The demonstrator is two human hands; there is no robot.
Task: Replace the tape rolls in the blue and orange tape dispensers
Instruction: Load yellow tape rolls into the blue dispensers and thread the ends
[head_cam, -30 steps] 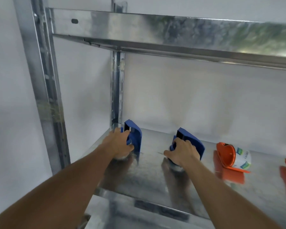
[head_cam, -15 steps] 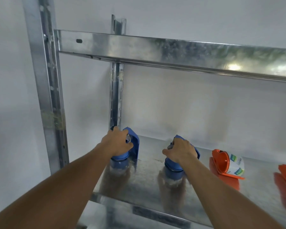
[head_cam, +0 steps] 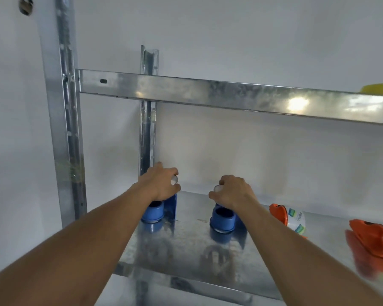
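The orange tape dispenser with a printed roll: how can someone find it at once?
Look at the lower shelf of the galvanised metal rack. Right of the two blue dispensers lies the orange plastic tape dispenser, just beyond the right hand. Only it shows a white roll with green-blue print.

Each hand, left hand (head_cam: 161, 186) and right hand (head_cam: 232, 192), grips a roll above blue dispensers (head_cam: 222, 217).

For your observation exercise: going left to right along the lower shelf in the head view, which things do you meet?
Left blue dispenser under the left hand → right blue dispenser under the right hand → orange dispenser with a tape roll → second orange dispenser.
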